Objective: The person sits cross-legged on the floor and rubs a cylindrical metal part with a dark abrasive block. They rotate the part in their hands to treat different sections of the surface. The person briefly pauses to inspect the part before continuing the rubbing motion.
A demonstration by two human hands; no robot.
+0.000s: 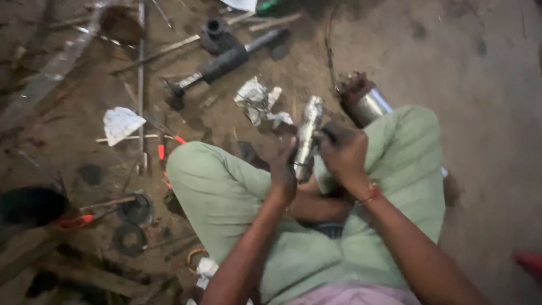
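Observation:
I sit cross-legged on a dirt floor in pale green trousers [226, 192]. My left hand [282, 169] grips the lower end of a shiny metal shaft [307, 127] that stands nearly upright between my knees. My right hand [341, 149] is closed against the shaft's right side at mid-height; a small tool may be in it, but blur hides it. A red thread band circles my right wrist. Behind my right knee lies a steel cylinder [370, 104] with a dark rusty end.
A long dark pump-like part with a rod [226, 62] lies at the top. Crumpled paper [257, 101] and a white scrap [120, 123] lie on the dirt. Black rubber rings [130, 237], a red-handled tool [76, 220] and thin rods [141, 85] are at left.

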